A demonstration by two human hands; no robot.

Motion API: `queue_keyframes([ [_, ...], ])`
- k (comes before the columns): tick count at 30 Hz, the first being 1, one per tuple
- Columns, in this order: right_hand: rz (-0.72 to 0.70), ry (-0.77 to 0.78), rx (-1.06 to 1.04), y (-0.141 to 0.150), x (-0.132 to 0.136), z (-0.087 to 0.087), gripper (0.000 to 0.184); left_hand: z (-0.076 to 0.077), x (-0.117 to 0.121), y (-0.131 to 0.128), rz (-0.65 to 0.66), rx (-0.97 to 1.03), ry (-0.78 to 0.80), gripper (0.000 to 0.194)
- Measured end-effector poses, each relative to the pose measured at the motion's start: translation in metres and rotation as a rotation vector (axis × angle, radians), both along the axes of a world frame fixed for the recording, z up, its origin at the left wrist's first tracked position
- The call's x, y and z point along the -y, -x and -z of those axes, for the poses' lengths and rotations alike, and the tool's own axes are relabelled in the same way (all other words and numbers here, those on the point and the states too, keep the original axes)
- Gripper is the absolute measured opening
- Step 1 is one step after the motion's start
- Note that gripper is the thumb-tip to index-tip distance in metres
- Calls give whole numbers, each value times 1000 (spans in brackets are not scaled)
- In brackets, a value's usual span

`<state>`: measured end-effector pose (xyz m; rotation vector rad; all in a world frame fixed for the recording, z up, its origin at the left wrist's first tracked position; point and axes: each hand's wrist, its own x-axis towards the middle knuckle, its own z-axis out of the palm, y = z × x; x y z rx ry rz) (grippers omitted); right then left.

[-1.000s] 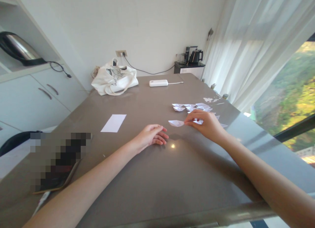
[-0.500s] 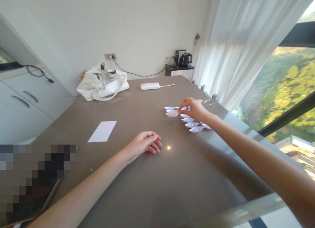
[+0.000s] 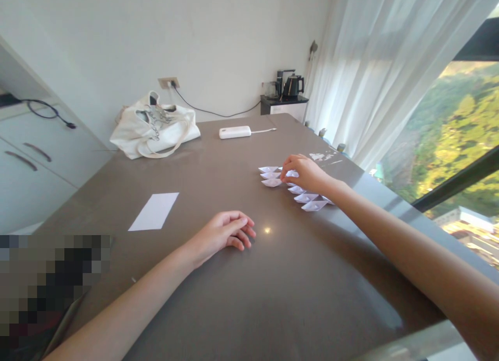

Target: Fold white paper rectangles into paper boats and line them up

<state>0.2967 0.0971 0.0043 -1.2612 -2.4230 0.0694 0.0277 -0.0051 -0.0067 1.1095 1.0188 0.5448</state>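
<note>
Paper boat (image 3: 272, 183) on the table (image 3: 249, 298), right tip pinched by the right hand (image 3: 306, 173).
Long axis runs left–right across the view, roughly parallel to the boats just behind it; free pointed end faces left, other end meets thumb and fingertips, grip narrow. Boat sits at the near end of the left-hand column, close to its neighbour; whether they touch, can't tell. More paper boats (image 3: 314, 206) lie to the right and nearer, partly hidden by the right hand. Left hand (image 3: 224, 233) holds nothing, fingers loosely curled and apart, at the table between white sheet (image 3: 154, 211) and boats.
</note>
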Motion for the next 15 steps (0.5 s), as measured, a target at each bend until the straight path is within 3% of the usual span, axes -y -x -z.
queue_keyframes([
  [15, -4, 19, 40, 1, 0, 0, 12, -1, 1, 0, -4, 0, -2, 21],
])
